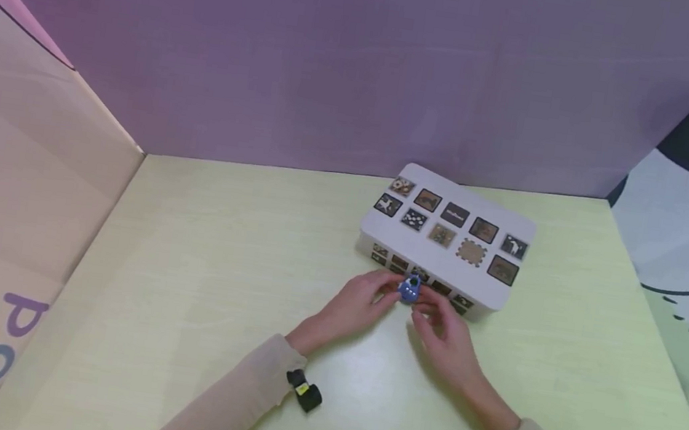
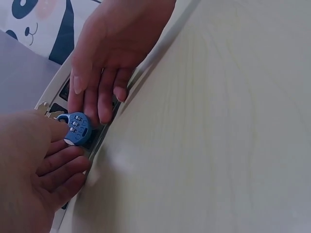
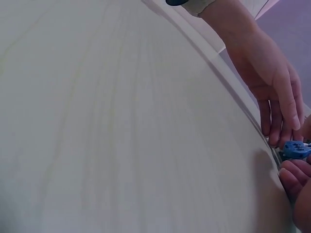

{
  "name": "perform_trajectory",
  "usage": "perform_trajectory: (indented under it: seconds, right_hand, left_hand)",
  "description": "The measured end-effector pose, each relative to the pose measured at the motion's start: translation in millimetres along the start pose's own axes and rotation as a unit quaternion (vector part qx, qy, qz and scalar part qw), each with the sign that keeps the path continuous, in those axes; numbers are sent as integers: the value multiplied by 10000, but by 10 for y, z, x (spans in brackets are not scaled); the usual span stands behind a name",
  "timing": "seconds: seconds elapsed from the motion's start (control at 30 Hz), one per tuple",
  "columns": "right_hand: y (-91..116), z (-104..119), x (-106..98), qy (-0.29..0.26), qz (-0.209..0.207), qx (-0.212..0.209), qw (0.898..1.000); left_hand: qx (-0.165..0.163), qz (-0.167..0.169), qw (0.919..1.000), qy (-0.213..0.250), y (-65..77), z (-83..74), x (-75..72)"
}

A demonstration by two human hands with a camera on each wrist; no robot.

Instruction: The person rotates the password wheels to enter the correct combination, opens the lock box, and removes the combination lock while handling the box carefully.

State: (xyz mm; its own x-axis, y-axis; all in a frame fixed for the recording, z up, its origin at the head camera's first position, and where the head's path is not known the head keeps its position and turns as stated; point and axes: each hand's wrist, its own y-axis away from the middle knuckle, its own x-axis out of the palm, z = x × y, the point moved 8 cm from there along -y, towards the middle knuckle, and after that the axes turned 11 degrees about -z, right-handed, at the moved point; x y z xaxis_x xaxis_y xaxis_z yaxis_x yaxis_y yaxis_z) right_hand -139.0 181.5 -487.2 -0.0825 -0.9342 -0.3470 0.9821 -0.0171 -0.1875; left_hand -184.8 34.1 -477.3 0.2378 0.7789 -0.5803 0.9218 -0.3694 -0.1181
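A person's left hand (image 1: 357,303) pinches a small blue padlock (image 1: 409,290) at the near side of a white patterned box (image 1: 447,238).
Thumb and fingers close on the lock; the right hand (image 1: 449,340), loosely open, brings its fingertips beside it before the same box side, though whether they touch cannot be told.

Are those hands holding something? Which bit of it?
The blue padlock looks pinched at its side edge, near the shackle, by the left hand. Whether the right hand grips it too cannot be told.
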Motion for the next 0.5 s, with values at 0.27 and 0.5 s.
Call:
perform_trajectory:
  seconds: [0.27,0.5]
  right_hand:
    - [-23,-21,15,-192,-18,126,9997]
    - [-20,-50,16,-237,-11,400,9989]
  left_hand:
    - [-252,5,9983,532,-32,48,13]
    - [-630,88,9935,943,-57,142,54]
